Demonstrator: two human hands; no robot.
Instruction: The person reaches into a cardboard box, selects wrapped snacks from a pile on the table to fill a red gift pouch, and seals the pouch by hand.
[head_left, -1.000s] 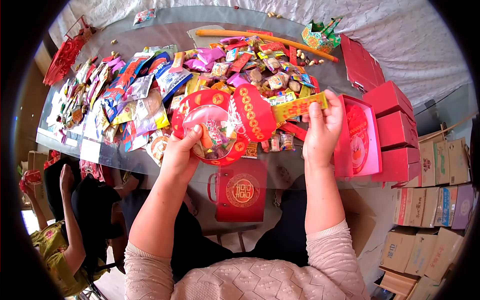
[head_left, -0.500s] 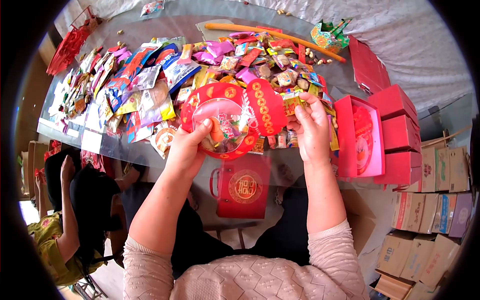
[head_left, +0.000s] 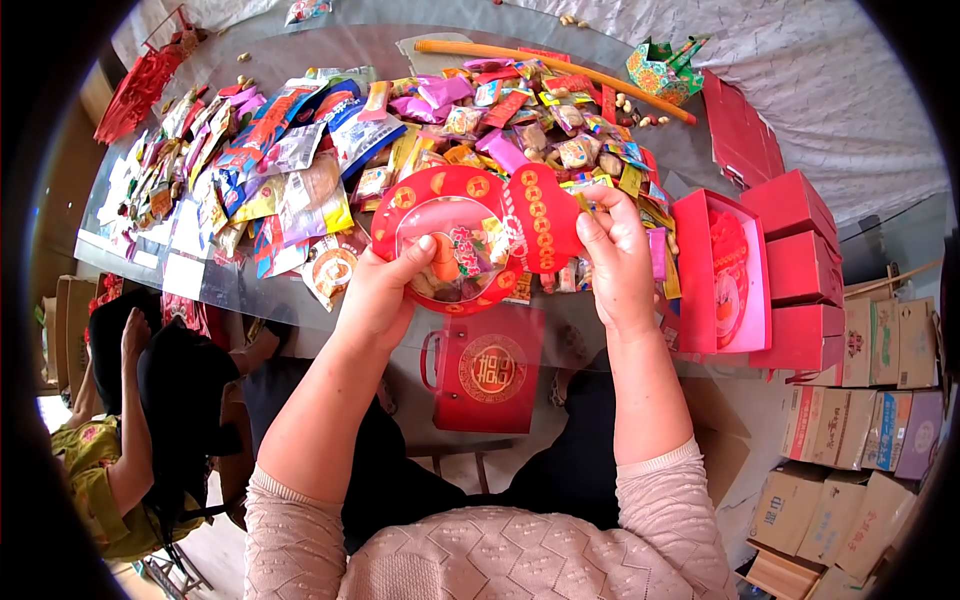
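My left hand [head_left: 385, 285] is closed around the lower, round end of a red gourd-shaped candy bag [head_left: 470, 180], its thumb over the clear window. Wrapped sweets show through that window. At the bag's narrow right end, my right hand [head_left: 618, 255] pinches a small gold snack packet [head_left: 583, 201], mostly hidden by the fingers. Whether those fingers also grip the bag's edge is hard to make out. Behind the bag, a wide heap of wrapped snacks [head_left: 440, 97] covers the glass table [head_left: 345, 50].
An open red box [head_left: 690, 270] stands at the right beside stacked red boxes [head_left: 800, 265]. A long orange stick [head_left: 560, 70] lies behind the heap. Under the table edge is a red case [head_left: 490, 410]. Another person [head_left: 110, 470] sits at left; cardboard cartons [head_left: 830, 510] stand lower right.
The gold packet, plainly visible in my right fingers before, is now mostly hidden. The bag has shifted slightly right in my left hand, and my right fingers have curled in closer to its end.
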